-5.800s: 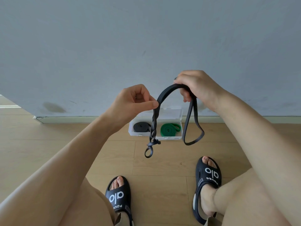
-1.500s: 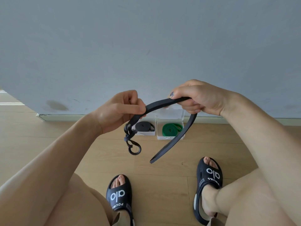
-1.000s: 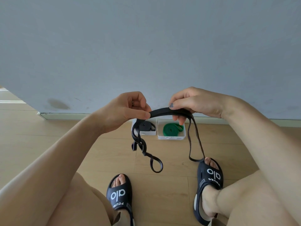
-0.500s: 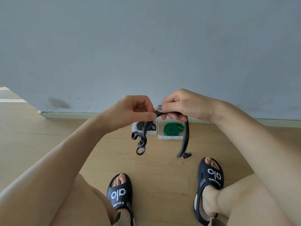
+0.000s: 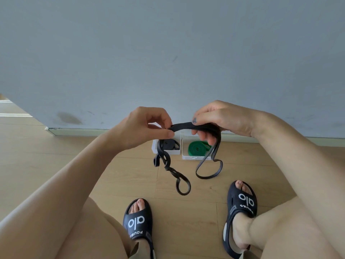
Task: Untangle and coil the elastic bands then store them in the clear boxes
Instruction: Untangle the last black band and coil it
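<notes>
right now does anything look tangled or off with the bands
Yes. The black band held between the left hand and right hand hangs twisted into a chain of loops on its left side. The coiled green band and coiled black band sit neatly in their clear boxes.

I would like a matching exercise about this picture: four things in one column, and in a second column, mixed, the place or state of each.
Things:
1. black band in the hands
2. green band
3. coiled black band
4. left sandal

Places or states:
A. coiled in the right-hand clear box
B. on a foot, on the wooden floor
C. partly twisted, held up by the left hand and the right hand
D. lying in the left-hand clear box

Pairs: 1-C, 2-A, 3-D, 4-B
</notes>
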### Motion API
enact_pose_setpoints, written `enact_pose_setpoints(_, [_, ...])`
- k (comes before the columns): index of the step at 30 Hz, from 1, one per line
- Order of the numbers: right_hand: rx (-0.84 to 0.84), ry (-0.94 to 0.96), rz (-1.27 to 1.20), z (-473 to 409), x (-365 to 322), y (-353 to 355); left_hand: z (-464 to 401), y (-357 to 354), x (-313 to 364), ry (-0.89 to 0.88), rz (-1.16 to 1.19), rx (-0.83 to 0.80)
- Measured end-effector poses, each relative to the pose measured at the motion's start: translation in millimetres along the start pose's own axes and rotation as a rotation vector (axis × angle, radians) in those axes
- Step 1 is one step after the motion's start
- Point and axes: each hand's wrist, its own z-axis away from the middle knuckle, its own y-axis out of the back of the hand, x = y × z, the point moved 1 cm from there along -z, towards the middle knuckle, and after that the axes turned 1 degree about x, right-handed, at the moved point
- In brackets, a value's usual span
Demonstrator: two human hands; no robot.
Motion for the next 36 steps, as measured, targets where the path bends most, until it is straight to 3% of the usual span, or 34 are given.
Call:
enact_pose_setpoints(7, [-0.052, -0.038, 0.019, -1.8, -8.7, -13.6, -4.6, -5.6, 2.1, 0.01, -0.053, 0.006])
enact_pose_setpoints(11, [0.078, 0.046, 0.251, -5.5, -11.4, -20.4, -4.6, -8.7, -0.2, -0.02, -0.047, 0.004])
enact_pose_setpoints(15, [0.167, 0.137, 0.226, -7.9, -14.3, -19.1, -6.9, -9.9, -9.0, -0.064, -0.012, 0.032])
enact_pose_setpoints(20, [0.23, 0.126, 0.029, -4.6, -12.5, -5.7, -7.6, -8.0, -30.6, -0.025, -0.186, -0.178])
enact_pose_setpoints(29, [0.255, 0.102, 0.06, -4.6, -7.5, -3.2, -12.5, -10.3, -50.8, 0.093, -0.158, -0.248])
enact_pose_setpoints(36, [0.274, 0.102, 0.219, -1.2, -7.8, -5.4, -19.9, -6.9, -54.8, 0.024, -0.55, -0.031])
